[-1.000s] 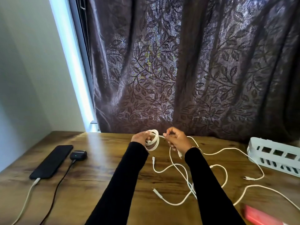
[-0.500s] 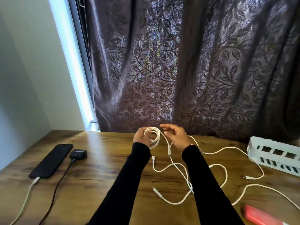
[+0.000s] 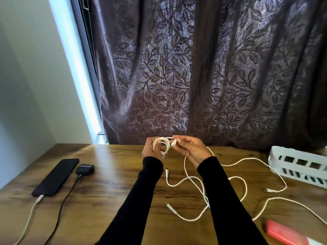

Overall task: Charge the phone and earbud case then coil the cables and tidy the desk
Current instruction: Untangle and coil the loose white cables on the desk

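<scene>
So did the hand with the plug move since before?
Yes. The right hand has moved left, away from the white basket, bringing the plug end up against the coil held by the left hand.

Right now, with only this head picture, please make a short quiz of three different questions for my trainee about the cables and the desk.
1. True or false: the phone has a cable plugged into it.
2. Which hand holds the white coil? A) left hand B) right hand C) neither
3. Fill in: the white basket stands on the desk, on the ___ side of the picture.

Key: 1 true. 2 A; the right hand pinches the cable's plug end beside the coil. 3 right.
</scene>
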